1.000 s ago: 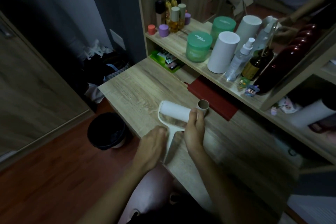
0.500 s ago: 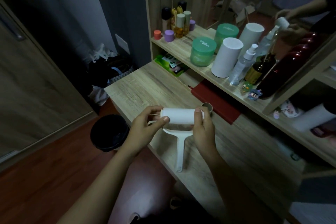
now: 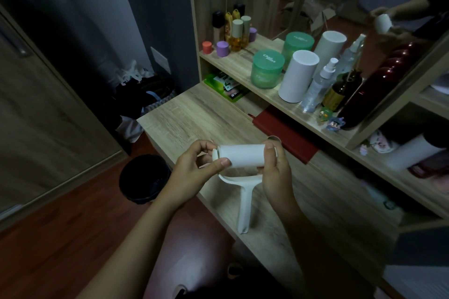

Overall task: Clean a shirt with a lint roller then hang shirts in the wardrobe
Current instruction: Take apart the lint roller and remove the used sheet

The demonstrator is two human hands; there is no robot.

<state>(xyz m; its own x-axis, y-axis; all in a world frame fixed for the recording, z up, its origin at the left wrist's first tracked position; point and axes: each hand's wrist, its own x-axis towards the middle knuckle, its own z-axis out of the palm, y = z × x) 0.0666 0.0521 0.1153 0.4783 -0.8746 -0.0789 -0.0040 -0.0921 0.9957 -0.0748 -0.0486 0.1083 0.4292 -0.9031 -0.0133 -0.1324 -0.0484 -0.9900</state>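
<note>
Head view: the lint roller (image 3: 243, 158) is held level just above the wooden worktop (image 3: 194, 116) with its handle (image 3: 245, 209) hanging down. The left hand (image 3: 192, 173) pinches the roll's left end between thumb and fingertips, the right hand (image 3: 275, 175) grips the right end, and no shirt is in view. The likeliest fault appears to be the roll slipping from its frame, or a sticky sheet tearing crookedly, through uneven pull from the pinching hand; the dangling handle could also strike the worktop.
</note>
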